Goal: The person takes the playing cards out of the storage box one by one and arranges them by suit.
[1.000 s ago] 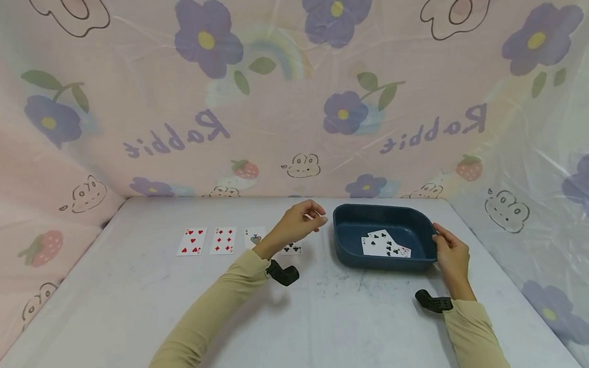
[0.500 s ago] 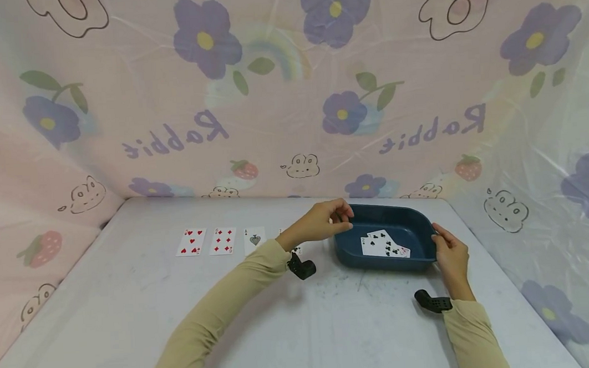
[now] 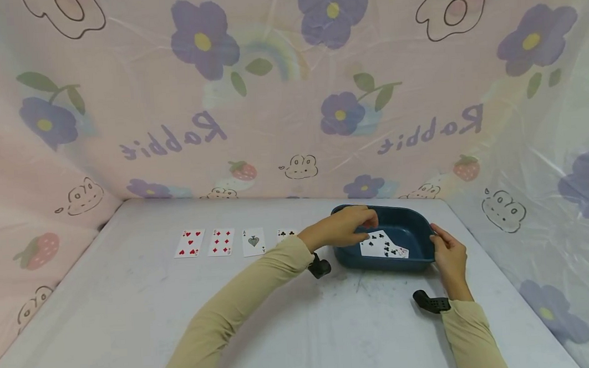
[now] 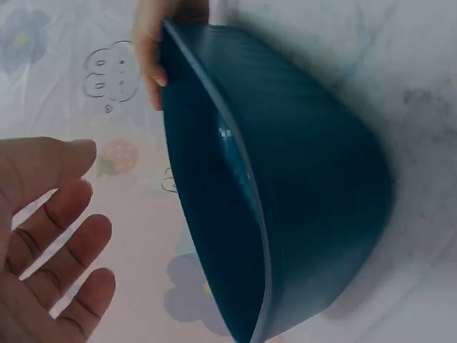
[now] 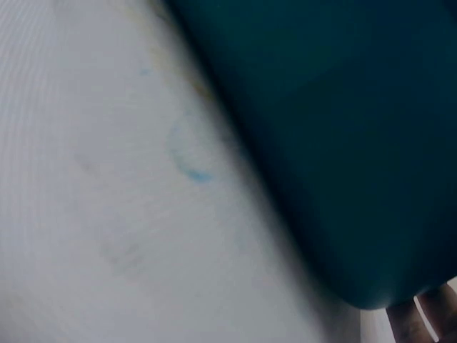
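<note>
Left hand hovers over blue bin, fingers loosely parted; right hand pinches the bin's end.

Hands: two, one left hand, one right hand. Blue container: one, just left of the right hand. Playing cards left of the left hand: four. Container cards, between the hands: at least two, overlapping, exact count unclear. Wrist devices: two, one per hand.
</note>
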`<state>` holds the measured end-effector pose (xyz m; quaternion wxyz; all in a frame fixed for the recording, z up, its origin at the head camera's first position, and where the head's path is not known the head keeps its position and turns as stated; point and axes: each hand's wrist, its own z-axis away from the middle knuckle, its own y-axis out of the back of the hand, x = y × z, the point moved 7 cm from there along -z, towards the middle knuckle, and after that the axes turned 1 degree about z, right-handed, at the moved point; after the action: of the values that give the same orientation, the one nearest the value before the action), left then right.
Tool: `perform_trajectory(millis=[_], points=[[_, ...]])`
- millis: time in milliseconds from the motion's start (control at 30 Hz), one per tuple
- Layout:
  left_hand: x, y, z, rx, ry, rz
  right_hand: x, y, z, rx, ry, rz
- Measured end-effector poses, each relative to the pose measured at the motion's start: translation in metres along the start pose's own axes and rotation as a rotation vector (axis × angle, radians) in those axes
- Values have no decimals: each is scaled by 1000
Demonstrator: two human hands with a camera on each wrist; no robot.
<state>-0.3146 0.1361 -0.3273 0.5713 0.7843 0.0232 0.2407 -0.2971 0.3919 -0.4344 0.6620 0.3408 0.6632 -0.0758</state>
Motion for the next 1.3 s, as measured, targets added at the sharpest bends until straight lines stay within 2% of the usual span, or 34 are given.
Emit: perform_trajectory(millis=[200,533,633,800,1067,1300], points=[[3,-14,-14,-75,2,-309,-1,1,0,12,3,6],[11,-35,-27,-175,-25,-741,-4,4,2,27,37,33],[11,-42,-30,-215,-37,-809,-4,5,2,33,44,36],[10,-54,-34,-271,-98,-916,-3,2,2,30,37,43],[14,-76,-42,-307,-200,-1007,-3,1,3,15,17,29],[8,-86,-48,-326,-185,-1033,-3,0,3,8,18,2]])
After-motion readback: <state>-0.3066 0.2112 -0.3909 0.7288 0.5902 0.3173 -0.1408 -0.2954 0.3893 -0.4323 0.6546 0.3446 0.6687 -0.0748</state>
